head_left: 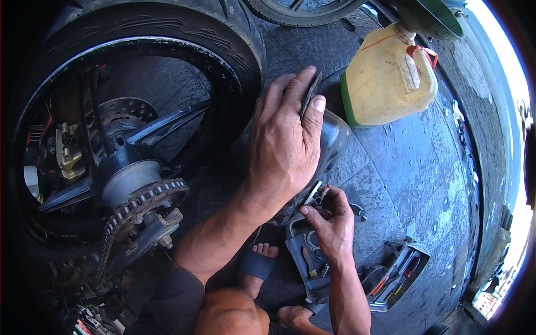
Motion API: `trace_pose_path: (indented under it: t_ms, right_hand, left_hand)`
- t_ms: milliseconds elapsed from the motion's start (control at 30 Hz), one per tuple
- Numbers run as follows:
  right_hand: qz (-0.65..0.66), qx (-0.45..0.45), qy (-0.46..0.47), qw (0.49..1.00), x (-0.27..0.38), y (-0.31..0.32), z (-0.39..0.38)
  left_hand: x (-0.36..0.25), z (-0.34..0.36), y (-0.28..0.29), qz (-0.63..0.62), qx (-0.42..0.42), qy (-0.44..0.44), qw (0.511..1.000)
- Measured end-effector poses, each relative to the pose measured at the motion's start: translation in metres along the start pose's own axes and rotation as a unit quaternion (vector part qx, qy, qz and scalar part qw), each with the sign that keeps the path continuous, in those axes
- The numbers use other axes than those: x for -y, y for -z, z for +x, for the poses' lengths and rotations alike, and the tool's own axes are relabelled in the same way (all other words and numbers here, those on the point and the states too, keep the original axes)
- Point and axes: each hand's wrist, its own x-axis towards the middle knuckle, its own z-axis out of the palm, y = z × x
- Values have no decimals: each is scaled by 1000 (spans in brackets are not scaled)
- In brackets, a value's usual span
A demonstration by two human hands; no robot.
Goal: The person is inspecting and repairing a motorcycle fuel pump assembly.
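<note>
My left hand [285, 145] grips the upper edge of a dark glossy part [335, 139], fingers curled over it and thumb raised beside a thin dark flap; the part is mostly hidden behind the hand and forearm. Lower right, my right hand [335, 226] pinches a small pale strip-like piece [312, 194] with darker bits, held against the part's lower end. Below it lies a grey tray [307, 279] with tools. A rear motorcycle wheel [145, 22] with chain sprocket [125, 212] and brake disc stands at left, close to my left arm.
A yellowed jug [379, 84] with green liquid stands upper right, a green funnel [432, 19] behind it. Another wheel [307, 17] lies at the top. An open tool case [402, 279] with screwdrivers sits lower right on the wet tiled floor [424, 167]. My sandalled feet are below.
</note>
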Motion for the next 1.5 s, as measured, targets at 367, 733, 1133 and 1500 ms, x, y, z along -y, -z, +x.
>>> trace_pose_path:
  t_ms: [367, 733, 1133, 1500]
  right_hand:
    - [19, 59, -14, 998, 13, 17, 6]
    - [-83, 33, -13, 996, 24, 12, 14]
    - [-26, 53, -21, 998, 23, 10, 12]
    - [-19, 97, -2, 995, 13, 18, 17]
  left_hand:
    - [-5, -3, -2, 10, -20, 17, 1000]
    - [2, -3, -2, 4, -21, 36, 999]
    - [6, -3, 4, -3, -28, 38, 999]
    - [4, 1, 4, -3, -16, 36, 999]
